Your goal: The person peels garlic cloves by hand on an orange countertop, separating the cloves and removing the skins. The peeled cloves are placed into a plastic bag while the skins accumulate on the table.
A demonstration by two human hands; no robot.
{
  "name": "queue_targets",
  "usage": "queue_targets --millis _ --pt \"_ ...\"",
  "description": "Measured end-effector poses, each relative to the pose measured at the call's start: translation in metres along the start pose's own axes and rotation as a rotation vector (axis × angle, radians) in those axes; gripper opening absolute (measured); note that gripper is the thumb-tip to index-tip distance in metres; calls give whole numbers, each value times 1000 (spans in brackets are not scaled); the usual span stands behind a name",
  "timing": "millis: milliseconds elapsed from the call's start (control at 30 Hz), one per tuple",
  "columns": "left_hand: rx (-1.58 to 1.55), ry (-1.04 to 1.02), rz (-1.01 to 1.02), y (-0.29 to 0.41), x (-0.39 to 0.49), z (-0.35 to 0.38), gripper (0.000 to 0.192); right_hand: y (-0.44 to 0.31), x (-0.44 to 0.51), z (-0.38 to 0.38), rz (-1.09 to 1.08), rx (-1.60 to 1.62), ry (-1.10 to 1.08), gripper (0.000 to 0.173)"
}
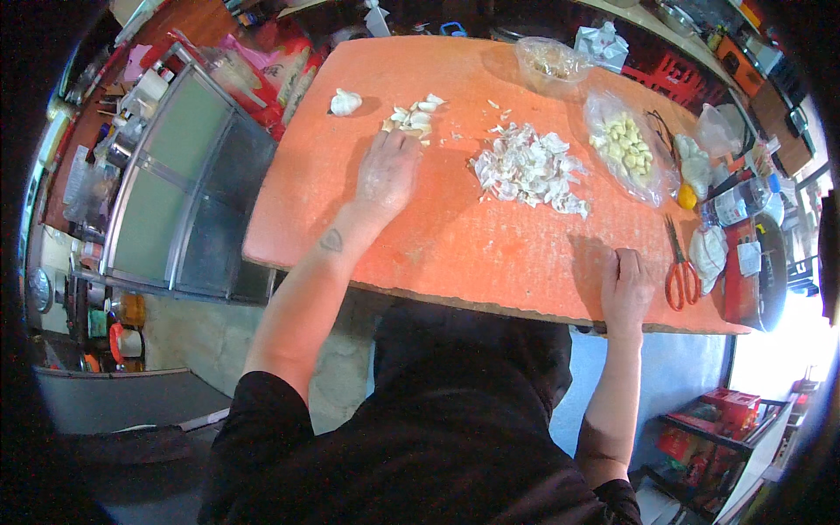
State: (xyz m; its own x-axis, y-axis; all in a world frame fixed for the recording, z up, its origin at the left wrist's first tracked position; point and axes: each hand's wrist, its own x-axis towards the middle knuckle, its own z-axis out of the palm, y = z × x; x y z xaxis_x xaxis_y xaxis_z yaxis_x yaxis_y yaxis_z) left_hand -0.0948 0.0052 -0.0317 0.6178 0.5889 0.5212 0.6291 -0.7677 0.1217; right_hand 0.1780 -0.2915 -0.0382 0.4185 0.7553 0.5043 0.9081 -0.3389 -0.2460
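My left hand (392, 169) reaches over the orange tabletop (420, 243) to a small group of unpeeled garlic cloves (420, 117). Its fingertips are hidden behind the back of the hand, so whether they hold a clove is unclear. A whole garlic bulb (345, 102) sits to the left of those cloves. My right hand (628, 289) rests close to the table's front edge with its fingers curled in; nothing shows in it. Between the hands and farther back lies a heap of papery garlic skins (528, 167). Peeled garlic cloves (627, 146) fill an open clear plastic bag on the right.
Red-handled scissors (682, 282) lie right of my right hand, beside a knotted white bag (707, 257). A plastic bottle (738, 201) and a small yellow fruit (687, 196) are behind them. A plastic-wrapped bowl (552, 60) stands at the back. A glass-paned cabinet (164, 170) borders the left.
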Motion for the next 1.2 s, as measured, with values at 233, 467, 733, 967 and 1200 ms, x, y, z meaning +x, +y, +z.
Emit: queue_targets --millis 233,467,733,967,1200 --pt "-85 185 36 -19 23 13 22 -10 3 0 97 65 14 36" --pt "-1470 165 -566 34 98 17 24 -70 24 0 -510 2 -143 48" --pt "-1350 204 -533 32 90 70 26 -114 98 20 -529 174 -174 45" --pt "-1210 239 -469 29 101 82 26 -107 214 82 -200 369 -407 38" --pt "-1168 136 -475 29 96 81 27 -115 245 100 -214 117 -779 50"
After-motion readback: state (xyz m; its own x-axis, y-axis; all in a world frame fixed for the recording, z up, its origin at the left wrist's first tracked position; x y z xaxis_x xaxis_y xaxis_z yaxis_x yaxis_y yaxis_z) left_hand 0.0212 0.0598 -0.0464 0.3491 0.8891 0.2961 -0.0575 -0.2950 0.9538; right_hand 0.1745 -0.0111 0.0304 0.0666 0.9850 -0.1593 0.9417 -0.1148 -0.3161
